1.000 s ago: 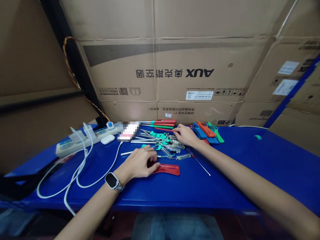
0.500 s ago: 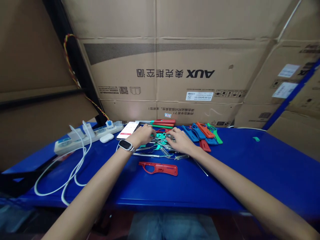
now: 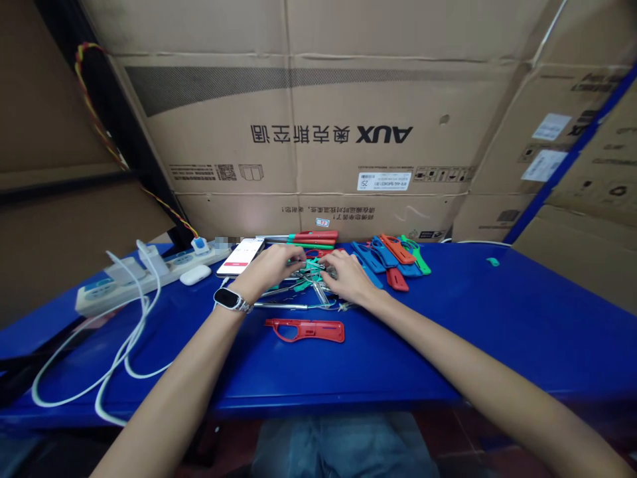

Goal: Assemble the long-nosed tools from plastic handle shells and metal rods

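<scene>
My left hand (image 3: pixel 279 262), with a watch on its wrist, reaches over a pile of lighter parts from the left. Its fingers are bent and pressed together at the pile; whatever they pinch is too small to name. From the right, my right hand (image 3: pixel 347 275) has its fingers curled into the same pile, and their tips are partly hidden. Between the hands lie small green plastic pieces (image 3: pixel 312 265), with clear tubes (image 3: pixel 321 293) and thin wires among them. A metal rod (image 3: pixel 281 306) rests just below. Nearer to me lies a red lighter handle shell (image 3: pixel 311 330).
Blue, orange, green and red handle shells (image 3: pixel 398 249) are heaped at the right. Long lighters (image 3: pixel 313 236) lie behind the pile. At the left are a phone (image 3: pixel 241 257), a white earbud case (image 3: pixel 195 275) and a power strip (image 3: pixel 149 275) with cables. Cardboard (image 3: pixel 318 99) walls the back.
The view has shifted, so the table things appear further left. Both hands remain at the pile, their fingers bent a little differently around the small parts.
</scene>
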`<state>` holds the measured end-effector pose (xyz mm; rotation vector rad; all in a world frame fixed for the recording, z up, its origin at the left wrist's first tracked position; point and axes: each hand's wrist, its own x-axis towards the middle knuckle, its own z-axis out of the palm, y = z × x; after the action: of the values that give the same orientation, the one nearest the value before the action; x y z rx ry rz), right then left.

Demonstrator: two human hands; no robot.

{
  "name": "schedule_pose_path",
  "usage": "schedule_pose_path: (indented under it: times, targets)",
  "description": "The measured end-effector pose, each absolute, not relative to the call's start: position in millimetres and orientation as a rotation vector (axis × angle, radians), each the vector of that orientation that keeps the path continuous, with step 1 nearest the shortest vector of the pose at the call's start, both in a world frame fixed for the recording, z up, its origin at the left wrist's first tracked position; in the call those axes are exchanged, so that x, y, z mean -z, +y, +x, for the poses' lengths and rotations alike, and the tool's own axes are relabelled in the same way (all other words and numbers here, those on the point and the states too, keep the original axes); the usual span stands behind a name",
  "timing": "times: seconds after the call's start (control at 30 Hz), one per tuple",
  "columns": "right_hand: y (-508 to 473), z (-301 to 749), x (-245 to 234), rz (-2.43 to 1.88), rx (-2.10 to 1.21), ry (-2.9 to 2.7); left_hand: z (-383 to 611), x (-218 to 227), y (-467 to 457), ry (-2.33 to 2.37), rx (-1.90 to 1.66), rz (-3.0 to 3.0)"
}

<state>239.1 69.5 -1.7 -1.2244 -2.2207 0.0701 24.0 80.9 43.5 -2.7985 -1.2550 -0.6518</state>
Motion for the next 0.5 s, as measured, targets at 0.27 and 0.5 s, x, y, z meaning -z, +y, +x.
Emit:
schedule_pose_path:
  times: [0.27, 0.5]
  targets:
    - [62.4, 242.6, -11.9, -1.133, -0.206, -2.062, 30.9, -49.8, 68.4, -0.967, 0.971, -2.769]
    - [60.6, 245.4, -10.5, -1.017, -0.499, -2.024, 31.0, -48.1, 64.0, -1.117, 0.819, -2.707]
